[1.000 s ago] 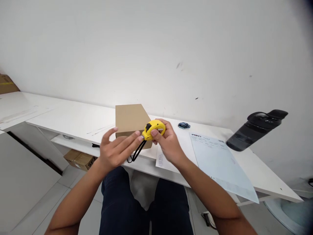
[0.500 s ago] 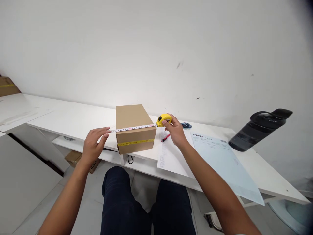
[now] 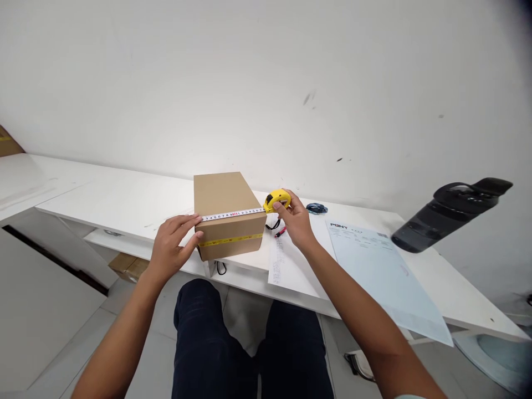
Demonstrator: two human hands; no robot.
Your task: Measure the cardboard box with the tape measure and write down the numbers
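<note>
A brown cardboard box (image 3: 226,191) with a yellow tape band round its side rests on the white desk. Across the front part of its top runs the white blade of a tape measure (image 3: 277,199). My right hand (image 3: 298,221) grips the yellow case at the box's right edge, and a black strap dangles below it. At the left edge, my left hand (image 3: 172,244) pinches the blade's end, its fingers against the box's corner. A red pen (image 3: 280,231) lies just below the case, on a sheet of paper with writing (image 3: 291,266).
A black bottle (image 3: 443,216) stands on the right of the desk (image 3: 124,191). Near it lies a printed blue-white sheet (image 3: 374,266), overhanging the front edge. A dark blue bundle (image 3: 316,208) sits by the wall. Another carton (image 3: 127,267) is under the desk.
My left hand has moved right with the blade's end, up to the box's left edge. Less blade is out of the case now. My right hand stays at the box's right edge.
</note>
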